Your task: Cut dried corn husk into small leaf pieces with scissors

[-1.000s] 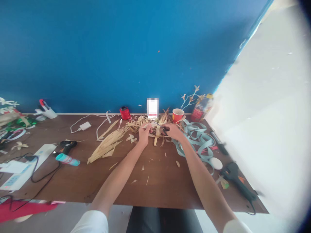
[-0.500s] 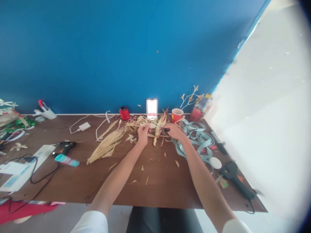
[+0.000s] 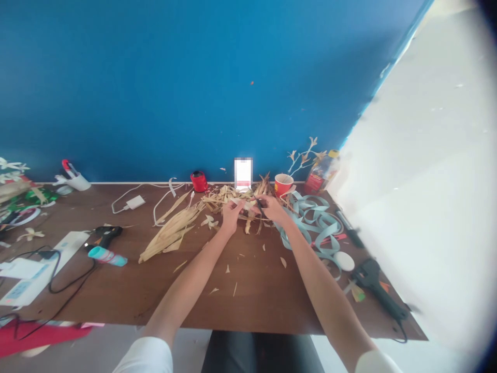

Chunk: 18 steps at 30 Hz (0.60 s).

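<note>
My left hand (image 3: pixel 231 216) pinches a small pale piece of corn husk (image 3: pixel 239 202) at the back middle of the table. Close by on its right, my right hand (image 3: pixel 274 210) is closed on dark scissors (image 3: pixel 259 204), whose tips point up and to the left. Behind and under both hands lies a heap of dry husk scraps (image 3: pixel 219 197). A long bundle of corn husks (image 3: pixel 166 238) rests left of my left hand. Between them sits a pale husk flower (image 3: pixel 209 221).
A lit phone (image 3: pixel 243 173) leans on the blue wall. A red paper cup (image 3: pixel 283 184), coiled light-blue ribbon (image 3: pixel 318 215) and a glue gun (image 3: pixel 378 287) lie right. Leftward are another glue gun (image 3: pixel 106 237), a blue tube (image 3: pixel 107 256) and a power strip (image 3: pixel 42 269).
My right hand has moved slightly left, toward my left hand, and the scissors now point more upward. My left hand has shifted a little to the right with the husk piece.
</note>
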Available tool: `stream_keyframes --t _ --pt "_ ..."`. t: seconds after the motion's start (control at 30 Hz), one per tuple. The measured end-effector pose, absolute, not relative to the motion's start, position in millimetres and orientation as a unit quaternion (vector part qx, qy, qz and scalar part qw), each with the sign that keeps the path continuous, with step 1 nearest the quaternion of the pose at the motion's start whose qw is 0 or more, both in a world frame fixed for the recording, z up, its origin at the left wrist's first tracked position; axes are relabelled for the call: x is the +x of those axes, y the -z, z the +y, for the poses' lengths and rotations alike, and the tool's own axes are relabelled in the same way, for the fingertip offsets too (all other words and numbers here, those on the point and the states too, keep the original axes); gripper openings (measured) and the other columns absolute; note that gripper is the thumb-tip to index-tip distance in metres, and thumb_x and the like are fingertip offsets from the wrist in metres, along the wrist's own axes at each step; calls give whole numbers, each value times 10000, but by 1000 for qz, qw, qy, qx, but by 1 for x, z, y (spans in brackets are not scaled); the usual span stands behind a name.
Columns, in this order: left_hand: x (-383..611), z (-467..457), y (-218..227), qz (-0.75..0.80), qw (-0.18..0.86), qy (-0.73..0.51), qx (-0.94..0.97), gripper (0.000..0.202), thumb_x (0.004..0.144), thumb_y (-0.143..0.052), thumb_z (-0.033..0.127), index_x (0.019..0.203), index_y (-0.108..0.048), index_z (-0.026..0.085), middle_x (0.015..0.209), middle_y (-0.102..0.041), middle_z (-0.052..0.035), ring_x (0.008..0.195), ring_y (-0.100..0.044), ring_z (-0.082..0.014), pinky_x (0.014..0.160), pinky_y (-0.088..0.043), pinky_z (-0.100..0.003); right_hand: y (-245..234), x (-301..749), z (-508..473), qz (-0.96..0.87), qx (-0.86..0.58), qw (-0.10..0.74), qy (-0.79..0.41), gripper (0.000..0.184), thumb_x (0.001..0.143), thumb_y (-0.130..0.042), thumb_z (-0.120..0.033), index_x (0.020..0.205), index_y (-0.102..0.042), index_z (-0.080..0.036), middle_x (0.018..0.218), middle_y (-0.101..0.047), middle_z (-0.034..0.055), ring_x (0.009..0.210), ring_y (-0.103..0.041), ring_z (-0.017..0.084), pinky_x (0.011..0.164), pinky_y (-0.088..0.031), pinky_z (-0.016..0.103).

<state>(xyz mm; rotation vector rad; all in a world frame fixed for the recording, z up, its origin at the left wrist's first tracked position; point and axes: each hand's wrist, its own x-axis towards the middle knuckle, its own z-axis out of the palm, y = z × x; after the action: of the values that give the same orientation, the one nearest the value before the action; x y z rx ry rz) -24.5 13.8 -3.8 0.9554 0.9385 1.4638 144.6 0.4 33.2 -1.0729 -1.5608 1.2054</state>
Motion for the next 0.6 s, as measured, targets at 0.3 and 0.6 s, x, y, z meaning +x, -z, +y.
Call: stream_keyframes --t 0.3,0.6 --pt "-32 5 -5 264 608 -551 506 523 616 -694 154 1135 -648 202 935 -642 -17 824 -582 -140 729 -457 -252 -37 139 -1 -475 -436 445 -622 504 581 -805 -287 1051 -646 -193 591 -633 -40 468 -548 94 437 -406 184" --pt "-26 4 -5 285 617 -531 506 332 576 -722 102 891 -640 168 910 -648 -22 814 -585 -139 732 -456 -253 -36 142 -3 -415 -437 437 -667 409 644 -775 -281 1009 -635 -162 573 -640 -13 478 -570 102 416 -423 176"
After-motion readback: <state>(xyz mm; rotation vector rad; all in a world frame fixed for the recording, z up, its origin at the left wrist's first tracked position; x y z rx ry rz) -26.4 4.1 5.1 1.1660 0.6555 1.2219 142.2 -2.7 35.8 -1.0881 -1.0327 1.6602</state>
